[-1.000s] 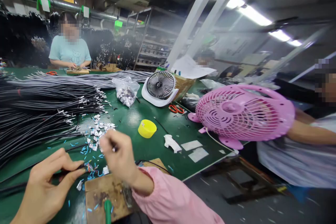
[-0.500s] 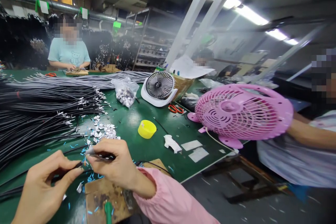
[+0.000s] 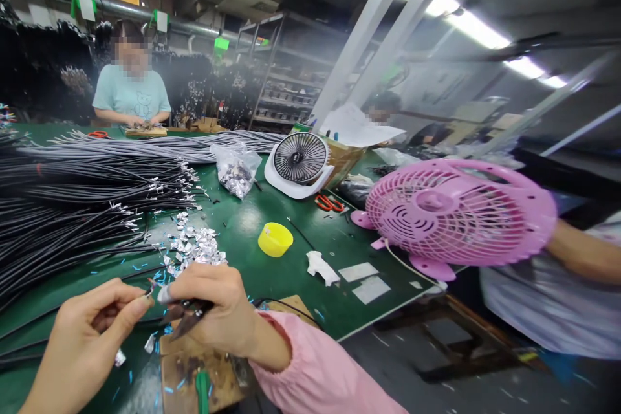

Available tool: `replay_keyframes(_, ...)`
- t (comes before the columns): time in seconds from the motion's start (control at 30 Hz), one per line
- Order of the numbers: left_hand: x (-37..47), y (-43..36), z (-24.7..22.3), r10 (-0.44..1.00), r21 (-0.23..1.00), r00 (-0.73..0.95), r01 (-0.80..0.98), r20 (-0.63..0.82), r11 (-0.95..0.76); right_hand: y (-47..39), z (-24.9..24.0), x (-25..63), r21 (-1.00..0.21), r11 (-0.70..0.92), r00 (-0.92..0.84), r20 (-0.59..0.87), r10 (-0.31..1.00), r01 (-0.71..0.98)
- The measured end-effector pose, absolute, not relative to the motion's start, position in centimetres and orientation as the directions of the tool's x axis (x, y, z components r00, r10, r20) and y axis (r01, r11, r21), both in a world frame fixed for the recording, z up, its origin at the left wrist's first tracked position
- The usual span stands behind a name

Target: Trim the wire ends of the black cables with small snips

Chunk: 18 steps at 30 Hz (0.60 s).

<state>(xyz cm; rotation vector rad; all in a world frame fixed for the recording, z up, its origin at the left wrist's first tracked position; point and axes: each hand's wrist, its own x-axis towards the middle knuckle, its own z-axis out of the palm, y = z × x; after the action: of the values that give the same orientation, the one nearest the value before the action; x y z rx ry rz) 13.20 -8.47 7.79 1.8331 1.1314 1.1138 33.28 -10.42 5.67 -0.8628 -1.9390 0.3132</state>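
My left hand (image 3: 87,336), at the lower left, pinches the end of a thin black cable (image 3: 30,325) between thumb and forefinger. A few fine wire ends (image 3: 151,284) poke out at its fingertips. Just right of it, my right hand (image 3: 220,310) holds dark metal snips (image 3: 190,322), their blades apart and pointing down to the left. A pale wrap (image 3: 165,294) covers one of its fingertips. Both hands' fingertips nearly meet above the green table (image 3: 247,220). Below them lies a stained wooden block (image 3: 182,362) with a green-handled piece (image 3: 202,391) on it.
Bundles of black cables (image 3: 72,226) fill the left side. Foil scraps (image 3: 196,247) and blue bits lie beyond my hands. A yellow ring (image 3: 275,239), a white fan (image 3: 298,162), orange-handled scissors (image 3: 328,202) and a pink fan (image 3: 456,213) stand farther right. A co-worker (image 3: 130,94) sits opposite.
The snips have turned in my right hand, their blades now spread and showing. Fine wire ends now show at my left fingertips. The view has shifted slightly.
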Motion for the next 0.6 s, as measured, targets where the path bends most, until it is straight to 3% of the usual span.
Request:
replay_keyframes(0.13,13.7,-8.5,8.9,0.929,0.892,0.241,0.289,0.282,-0.346,-10.9,6.5,32.7,-0.678,0.621,-0.063,0.654,0.754,0.393)
replay_keyframes(0.23,13.6,-8.6,8.4,0.932,0.903,0.231,0.268,0.279,-0.336,-11.2,7.7,32.2,-0.825,0.472,0.074,0.516,0.853,0.312)
replay_keyframes(0.6,14.0,-9.1,7.5,0.893,0.869,0.22,0.231,0.392,-0.438,-10.8,8.5,32.3,-0.886,0.441,-0.079,0.434,0.898,0.145)
